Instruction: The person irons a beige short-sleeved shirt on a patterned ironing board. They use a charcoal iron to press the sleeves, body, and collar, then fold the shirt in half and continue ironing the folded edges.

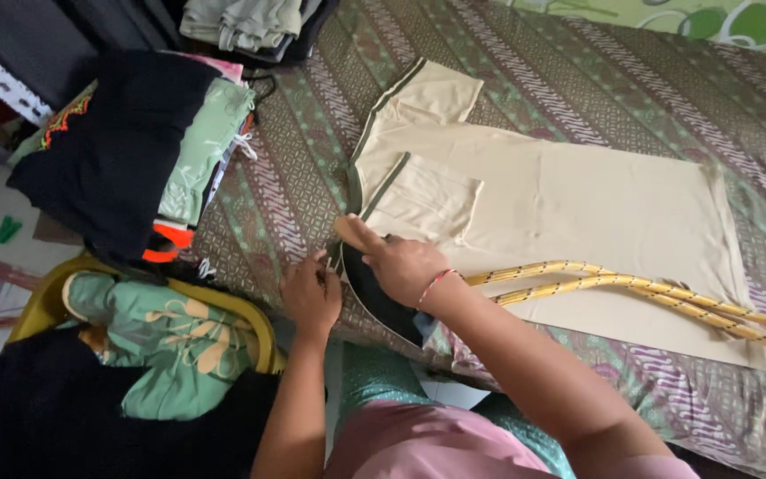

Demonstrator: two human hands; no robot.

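Partly hidden under the right hand (398, 264), the cream shirt (569, 213) lies on the bed (312, 177). Both hands pinch its collar; the left hand (310, 293) covers its fingertips' grip.

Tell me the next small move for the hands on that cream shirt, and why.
Probably fold the near sleeve inward. The cream shirt lies flat on the patterned bedcover, far sleeve already turned in, while the left hand and right hand both pinch the collar edge, with the yellow rope across the near side.
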